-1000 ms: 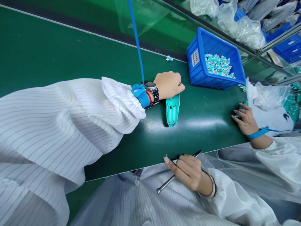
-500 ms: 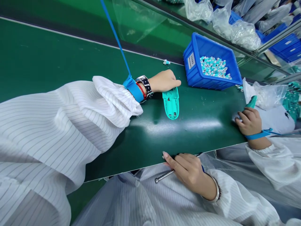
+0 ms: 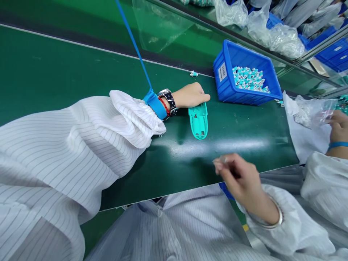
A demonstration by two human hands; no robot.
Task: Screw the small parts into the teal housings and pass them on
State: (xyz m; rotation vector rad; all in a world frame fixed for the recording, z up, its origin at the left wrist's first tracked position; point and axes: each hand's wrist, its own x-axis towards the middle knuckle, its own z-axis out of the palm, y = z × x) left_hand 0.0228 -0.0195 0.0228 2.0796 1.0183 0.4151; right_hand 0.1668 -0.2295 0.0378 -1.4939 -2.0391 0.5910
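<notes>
A teal plastic shell [image 3: 199, 122] lies open side up on the green belt [image 3: 54, 72]. My left hand [image 3: 190, 95] rests at its far end with fingers curled over it, holding it down. That wrist wears a watch and a blue strap [image 3: 155, 103] with a blue cord running up. My right hand [image 3: 239, 177] hovers blurred above the belt's near edge, closed in a pinch. A grey metal tip [image 3: 223, 158] of the thin rod shows at its fingertips.
A blue bin [image 3: 231, 83] of small teal and white parts stands at the belt's far side. One loose small part [image 3: 193, 74] lies left of it. At the right, a co-worker's hand [image 3: 338, 127] touches a clear bag [image 3: 310, 108] on a white sheet.
My right hand has risen from the belt's near edge and swung right and forward with the rod. The co-worker's hand has drawn back to the right. My left hand stays on the shell.
</notes>
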